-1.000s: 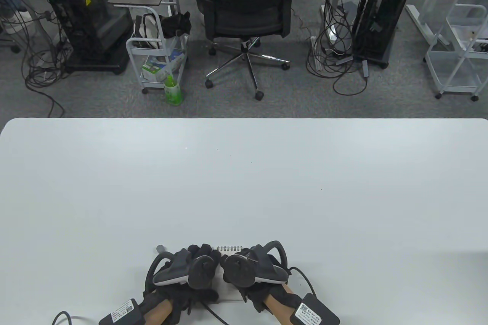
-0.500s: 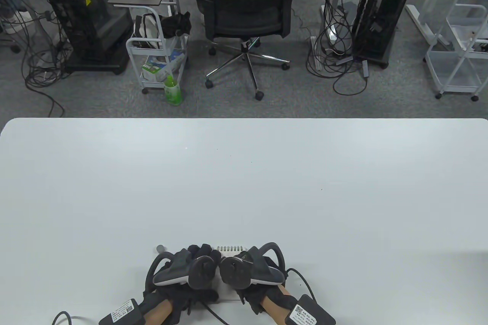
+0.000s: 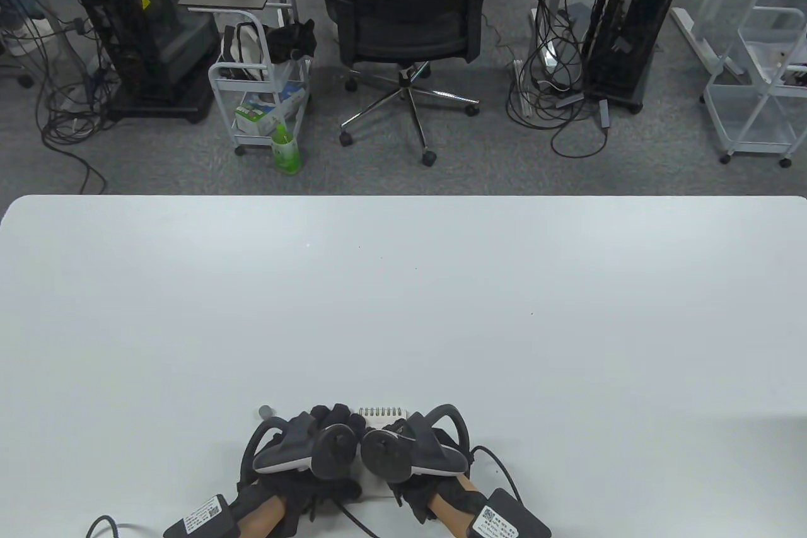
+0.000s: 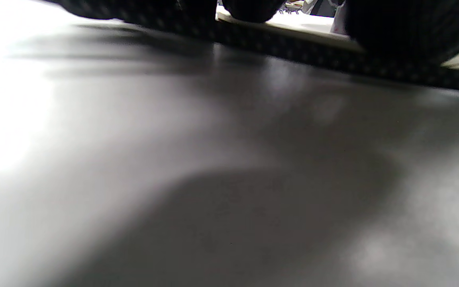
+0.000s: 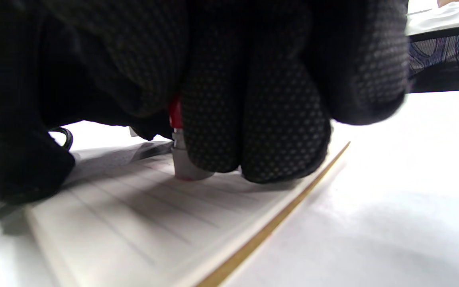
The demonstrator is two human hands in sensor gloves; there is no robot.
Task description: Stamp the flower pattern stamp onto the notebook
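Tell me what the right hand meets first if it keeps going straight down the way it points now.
The right hand grips the stamp pointing down at the notebook. The stamp's base appears already on the lined page, so the page comes first; contact looks likely, but a slight gap cannot be ruled out.

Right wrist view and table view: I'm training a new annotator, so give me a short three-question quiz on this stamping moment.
1. True or false: the stamp has its base down on the lined notebook page.
2. Which hand holds the stamp? A) left hand B) right hand
3. Fill in: the notebook's spiral binding lies along its ___ edge in the table view.

Key: 1 true; 2 B; 3 far.
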